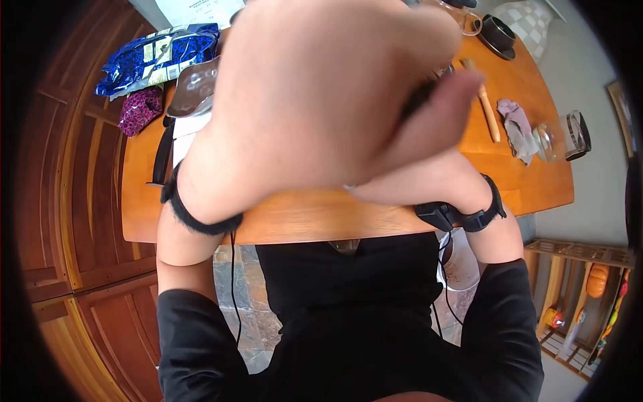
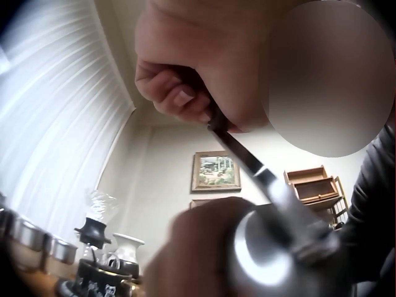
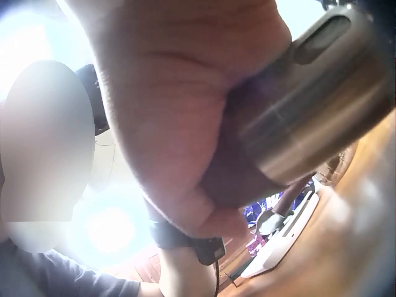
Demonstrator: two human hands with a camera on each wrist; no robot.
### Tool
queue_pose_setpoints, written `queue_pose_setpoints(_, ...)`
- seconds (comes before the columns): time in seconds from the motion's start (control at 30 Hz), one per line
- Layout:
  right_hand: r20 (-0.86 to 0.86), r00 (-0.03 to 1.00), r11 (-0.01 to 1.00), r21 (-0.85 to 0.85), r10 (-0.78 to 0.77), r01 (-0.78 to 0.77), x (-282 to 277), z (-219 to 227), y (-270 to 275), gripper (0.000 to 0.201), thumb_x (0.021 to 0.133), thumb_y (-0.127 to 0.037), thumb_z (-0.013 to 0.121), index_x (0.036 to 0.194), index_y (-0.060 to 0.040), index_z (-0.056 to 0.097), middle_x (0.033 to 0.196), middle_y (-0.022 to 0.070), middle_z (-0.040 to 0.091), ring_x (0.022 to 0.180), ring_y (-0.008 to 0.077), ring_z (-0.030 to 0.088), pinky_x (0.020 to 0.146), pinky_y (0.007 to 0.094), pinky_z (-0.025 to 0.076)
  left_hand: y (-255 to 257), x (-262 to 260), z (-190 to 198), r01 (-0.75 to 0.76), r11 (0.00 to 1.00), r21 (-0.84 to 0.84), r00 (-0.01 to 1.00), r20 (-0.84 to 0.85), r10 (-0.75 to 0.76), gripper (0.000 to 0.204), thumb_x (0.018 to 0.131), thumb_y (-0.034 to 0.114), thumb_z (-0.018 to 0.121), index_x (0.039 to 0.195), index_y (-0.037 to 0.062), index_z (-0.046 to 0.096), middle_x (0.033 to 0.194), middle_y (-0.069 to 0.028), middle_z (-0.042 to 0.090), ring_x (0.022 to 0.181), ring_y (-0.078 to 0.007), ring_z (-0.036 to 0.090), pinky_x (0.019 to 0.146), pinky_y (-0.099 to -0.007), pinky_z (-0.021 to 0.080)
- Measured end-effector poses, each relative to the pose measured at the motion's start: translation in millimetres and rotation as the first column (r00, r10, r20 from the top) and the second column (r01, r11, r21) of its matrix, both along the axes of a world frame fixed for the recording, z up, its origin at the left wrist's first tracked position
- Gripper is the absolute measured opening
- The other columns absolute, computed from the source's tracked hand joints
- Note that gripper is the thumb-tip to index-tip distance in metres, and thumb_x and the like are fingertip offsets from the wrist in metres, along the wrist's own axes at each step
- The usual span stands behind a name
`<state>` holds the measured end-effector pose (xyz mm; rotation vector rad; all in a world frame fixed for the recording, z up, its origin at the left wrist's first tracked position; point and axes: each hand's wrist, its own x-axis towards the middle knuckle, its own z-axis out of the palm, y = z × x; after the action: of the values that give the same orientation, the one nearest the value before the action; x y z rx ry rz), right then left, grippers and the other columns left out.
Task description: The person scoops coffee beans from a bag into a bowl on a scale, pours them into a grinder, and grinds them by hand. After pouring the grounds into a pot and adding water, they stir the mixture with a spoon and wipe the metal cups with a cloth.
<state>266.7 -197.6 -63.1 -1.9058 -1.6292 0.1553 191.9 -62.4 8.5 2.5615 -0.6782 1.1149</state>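
My left hand (image 1: 305, 100) is raised close to the head camera and covers much of the tabletop. In the left wrist view its curled fingers (image 2: 182, 99) grip the dark end of a metal crank arm (image 2: 247, 158). That arm runs down to the top of a shiny metal cylinder (image 2: 263, 257), held by my right hand (image 2: 195, 247). From the right wrist, my right hand (image 3: 167, 105) curls round the dark band of the steel cylinder (image 3: 322, 105), which is tilted and has an oval recess. The head view hides crank and cylinder behind my left hand.
Around the wooden table (image 1: 301, 218) lie a blue bag (image 1: 161, 57), a pink patterned bag (image 1: 142, 110) and a brown dish (image 1: 194, 88) at left. A brush (image 1: 490, 114), a cloth (image 1: 517, 127), a glass jar (image 1: 548, 142) and a black cup (image 1: 497, 33) stand or lie at right.
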Motion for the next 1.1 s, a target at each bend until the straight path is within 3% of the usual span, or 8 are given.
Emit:
queue_pose_setpoints(0.1,-0.237,0.970,0.939,0.342,0.047,0.038,8,-6,-6,0.021,0.072,-0.020,0.070,0.082,-0.0028,0.062,0.072,0.0147,0.065,0.070,0.0295,0.066,0.062,0.0377,0.050,-9,-1,-9,0.134,0.988,0.071,0.989,0.049,-0.138,0.017,0.079,0.020,0.064,0.071,0.0060,0.058,0.059,-0.0065,0.044,0.047,-0.0245,0.043,0.044,-0.0318,0.035)
queue_pose_setpoints(0.3,-0.443,0.897,0.952,0.274,-0.004,0.139,30,4,2,0.026,0.070,-0.007,0.078,0.091,-0.0011,0.064,0.079,0.0067,0.067,0.071,0.0089,0.058,0.066,0.0273,0.050,-15,-10,-15,0.357,0.933,0.052,0.931,-0.103,-0.350,0.018,0.072,0.024,0.061,0.066,0.0077,0.056,0.055,-0.0041,0.039,0.044,-0.0233,0.041,0.041,-0.0334,0.032)
queue_pose_setpoints(0.4,-0.687,0.724,0.904,0.343,0.056,0.255,34,10,-4,0.027,0.070,-0.007,0.078,0.093,-0.0027,0.064,0.083,0.0029,0.067,0.072,0.0070,0.058,0.066,0.0255,0.049,4,-7,-2,0.407,0.912,0.049,0.908,-0.130,-0.398,0.018,0.069,0.020,0.059,0.061,0.0063,0.052,0.054,-0.0059,0.037,0.043,-0.0246,0.039,0.042,-0.0334,0.033)
queue_pose_setpoints(0.43,-0.606,0.794,0.907,0.361,0.051,0.217,37,10,-3,0.029,0.070,-0.003,0.076,0.095,-0.0026,0.062,0.083,0.0020,0.066,0.073,0.0072,0.060,0.065,0.0246,0.049,11,-6,4,0.404,0.913,0.061,0.906,-0.163,-0.390,0.018,0.069,0.019,0.059,0.061,0.0056,0.051,0.054,-0.0063,0.037,0.043,-0.0253,0.039,0.042,-0.0335,0.034)
queue_pose_setpoints(0.53,-0.831,0.498,0.901,0.386,0.248,0.196,46,7,-12,0.030,0.069,0.000,0.073,0.096,-0.0013,0.061,0.083,0.0051,0.064,0.073,0.0109,0.061,0.065,0.0259,0.050,25,6,-5,0.281,0.951,-0.129,0.954,-0.069,-0.291,0.023,0.073,0.017,0.055,0.059,0.0034,0.044,0.053,-0.0068,0.035,0.044,-0.0229,0.040,0.045,-0.0330,0.032)
queue_pose_setpoints(0.67,-0.762,0.438,0.865,0.495,0.476,-0.079,48,-3,-12,0.048,0.065,-0.020,0.078,0.101,-0.0014,0.052,0.092,0.0128,0.059,0.079,0.0210,0.059,0.069,0.0298,0.049,70,11,6,0.073,0.994,-0.087,0.952,-0.290,-0.095,0.029,0.081,0.016,0.050,0.059,0.0021,0.038,0.052,-0.0057,0.033,0.048,-0.0164,0.038,0.047,-0.0308,0.029)
queue_pose_setpoints(0.83,-0.386,0.831,0.914,0.115,0.401,-0.388,23,16,-15,0.038,0.058,-0.017,0.080,0.090,-0.0050,0.062,0.074,0.0074,0.064,0.064,0.0242,0.063,0.063,0.0326,0.050,64,25,-12,-0.081,0.995,-0.062,0.930,-0.363,0.053,0.034,0.088,0.019,0.054,0.062,-0.0017,0.044,0.053,-0.0092,0.040,0.047,-0.0207,0.039,0.048,-0.0337,0.036)
queue_pose_setpoints(1.1,-0.137,0.977,0.941,-0.276,0.165,-0.197,-3,21,-5,0.017,0.065,-0.017,0.068,0.078,-0.0058,0.064,0.073,0.0143,0.063,0.071,0.0357,0.061,0.063,0.0414,0.049,21,16,-10,-0.077,0.997,0.031,0.997,-0.029,0.078,0.026,0.090,0.013,0.059,0.067,0.0032,0.052,0.055,-0.0085,0.042,0.047,-0.0237,0.042,0.045,-0.0320,0.035)
